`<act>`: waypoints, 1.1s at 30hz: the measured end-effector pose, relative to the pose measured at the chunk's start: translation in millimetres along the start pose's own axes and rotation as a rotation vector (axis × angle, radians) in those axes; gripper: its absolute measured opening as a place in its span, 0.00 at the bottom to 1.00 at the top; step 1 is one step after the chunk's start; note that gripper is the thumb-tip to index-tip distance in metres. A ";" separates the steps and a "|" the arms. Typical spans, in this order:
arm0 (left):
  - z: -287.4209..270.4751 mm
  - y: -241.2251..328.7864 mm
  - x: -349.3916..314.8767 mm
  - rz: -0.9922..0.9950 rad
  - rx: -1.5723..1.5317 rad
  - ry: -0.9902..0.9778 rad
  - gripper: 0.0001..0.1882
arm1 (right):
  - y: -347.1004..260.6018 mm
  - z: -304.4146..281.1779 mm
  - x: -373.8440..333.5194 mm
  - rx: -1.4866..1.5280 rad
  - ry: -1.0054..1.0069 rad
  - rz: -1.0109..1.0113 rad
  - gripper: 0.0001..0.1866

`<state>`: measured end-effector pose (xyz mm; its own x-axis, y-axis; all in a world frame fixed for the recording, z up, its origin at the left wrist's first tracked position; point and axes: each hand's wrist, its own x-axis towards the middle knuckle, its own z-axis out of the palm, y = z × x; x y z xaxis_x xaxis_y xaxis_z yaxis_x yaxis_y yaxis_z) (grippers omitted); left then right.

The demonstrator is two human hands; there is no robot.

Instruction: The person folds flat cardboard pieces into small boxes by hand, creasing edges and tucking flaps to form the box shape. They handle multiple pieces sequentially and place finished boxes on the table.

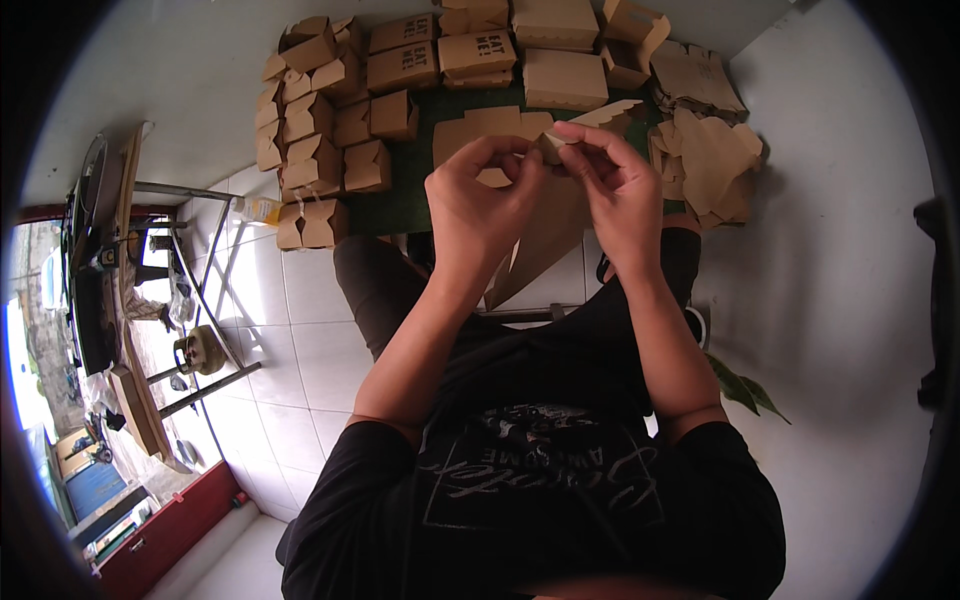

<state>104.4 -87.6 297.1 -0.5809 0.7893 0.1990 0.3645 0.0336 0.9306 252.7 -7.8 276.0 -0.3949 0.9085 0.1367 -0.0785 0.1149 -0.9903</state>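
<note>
Head view: brown cardboard sheet (548, 225) between left hand (482, 195) and right hand (622, 190), both pinching its upper part

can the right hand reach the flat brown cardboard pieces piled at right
Probably yes: the flat brown cardboard pieces lie beside the right hand, nothing visibly between, though it would likely first release the folded brown cardboard.

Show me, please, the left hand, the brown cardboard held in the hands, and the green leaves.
Left hand (474, 207): head view, on the back of the hand.
Brown cardboard (548, 228): head view, on the panel below the hands.
Green leaves (734, 384): head view, on a blade.
</note>
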 end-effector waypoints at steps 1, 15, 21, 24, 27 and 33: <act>-0.1 -0.5 -0.6 -0.011 -0.008 -0.002 0.08 | 0.1 -0.3 -0.9 -0.019 0.005 -0.007 0.13; -1.4 0.0 -4.1 -0.126 -0.060 -0.087 0.10 | 5.5 -4.2 -5.3 -0.109 0.016 -0.111 0.17; 6.3 -4.5 -6.9 -0.060 -0.044 -0.025 0.09 | 6.3 -2.3 -8.9 -0.042 0.016 -0.050 0.19; 7.0 -5.0 -9.1 -0.077 -0.045 -0.030 0.09 | 6.7 -3.0 -10.1 -0.032 0.014 -0.027 0.20; 6.5 -4.9 -9.2 -0.078 -0.037 -0.034 0.09 | 7.2 -3.1 -10.7 -0.026 0.023 -0.028 0.19; 6.3 -5.3 -8.4 -0.089 -0.038 -0.036 0.10 | 7.5 -4.4 -11.0 -0.048 0.013 -0.033 0.20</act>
<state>112.0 -90.5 288.5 -0.5828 0.8059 0.1043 0.2842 0.0819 0.9553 260.5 -15.2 267.0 -0.3810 0.9090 0.1689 -0.0475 0.1632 -0.9854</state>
